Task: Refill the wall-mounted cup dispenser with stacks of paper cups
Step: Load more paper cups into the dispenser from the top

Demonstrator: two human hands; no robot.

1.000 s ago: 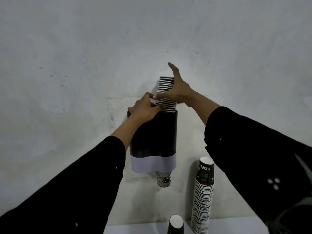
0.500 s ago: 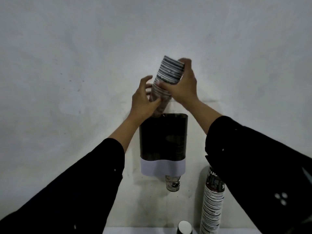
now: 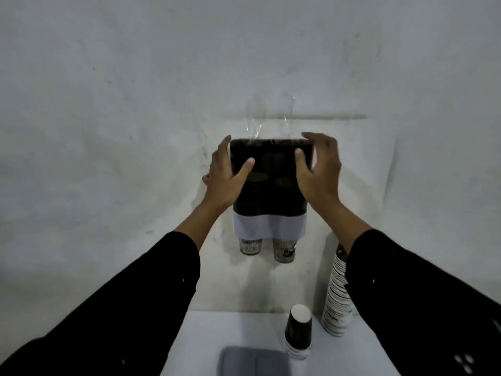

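The cup dispenser (image 3: 271,196) hangs on the wall, a dark body with a white band along its base. Below the band two cup bottoms poke out, a left cup (image 3: 250,246) and a right cup (image 3: 284,251). A clear, glinting part rises above the dispenser's top edge. My left hand (image 3: 226,177) wraps the dispenser's left side, thumb on the front. My right hand (image 3: 320,172) clasps the right side, thumb on the front and fingers over the top corner. Neither hand holds cups.
A tall stack of paper cups (image 3: 337,294) stands on the white table (image 3: 217,335) at the right, partly behind my right sleeve. A short stack of dark cups (image 3: 298,332) stands in front of it. A grey flat object (image 3: 254,362) lies at the near edge.
The cup stack that my hands tilted over the dispenser's top is out of my hands. Both hands have dropped to the dispenser's sides. A second cup bottom now shows below.
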